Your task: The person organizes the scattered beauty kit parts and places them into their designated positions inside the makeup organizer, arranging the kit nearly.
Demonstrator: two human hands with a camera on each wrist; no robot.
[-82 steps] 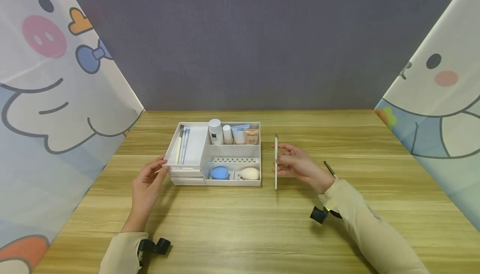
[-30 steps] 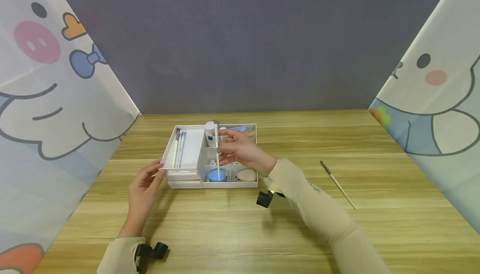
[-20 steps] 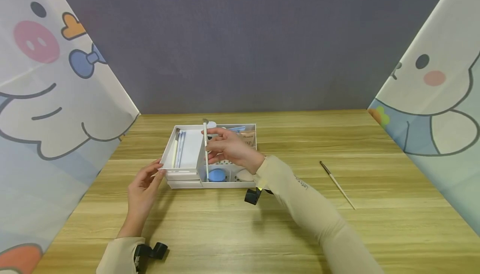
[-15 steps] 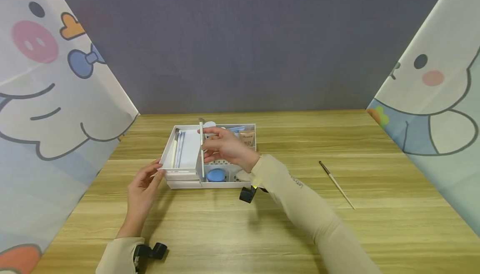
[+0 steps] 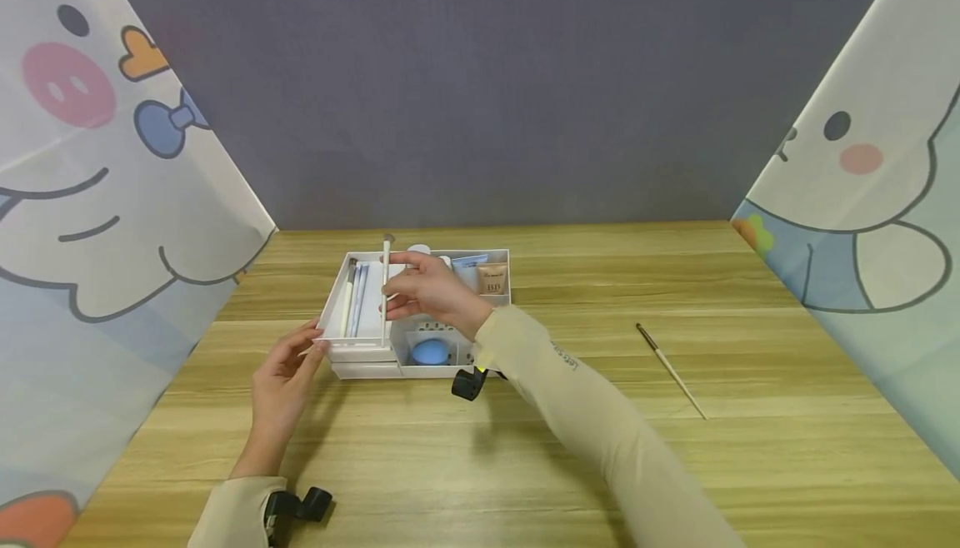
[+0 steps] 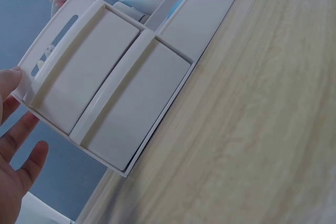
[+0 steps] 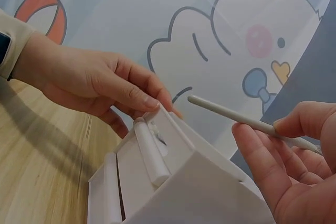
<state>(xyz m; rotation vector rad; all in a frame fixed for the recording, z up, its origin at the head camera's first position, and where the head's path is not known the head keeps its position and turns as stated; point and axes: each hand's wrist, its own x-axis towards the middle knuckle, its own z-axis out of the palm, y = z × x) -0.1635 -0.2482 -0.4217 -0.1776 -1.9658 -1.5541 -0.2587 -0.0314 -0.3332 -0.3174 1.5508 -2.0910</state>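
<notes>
In the head view a white makeup organizer [image 5: 455,371] stands on the table, with an open tray [image 5: 372,315] on top at its left and two drawers below. Thumb and fingers of my left hand [image 5: 281,373] hold the organizer's front left corner; the left wrist view shows the drawer fronts [image 6: 131,103] beside it. My right hand [image 5: 438,291] pinches a white-handled makeup brush [image 5: 386,281] above the tray's right part, bristles toward the back. In the right wrist view this brush [image 7: 231,114] lies between thumb and fingers. Several slim brushes [image 5: 355,298] lie along the tray's left side.
Right of the organizer a dark-tipped brush [image 5: 671,371] lies on the wooden table [image 5: 570,465]. The organizer's other compartments hold a blue sponge [image 5: 431,352], a BB tube [image 5: 492,278], a blue tube [image 5: 469,265] and white-capped bottles. A grey panel [image 5: 480,90] rises behind.
My right hand has carried the white-handled brush leftward from beside the organizer, across its compartments, to over the tray. My left hand has stayed at the corner.
</notes>
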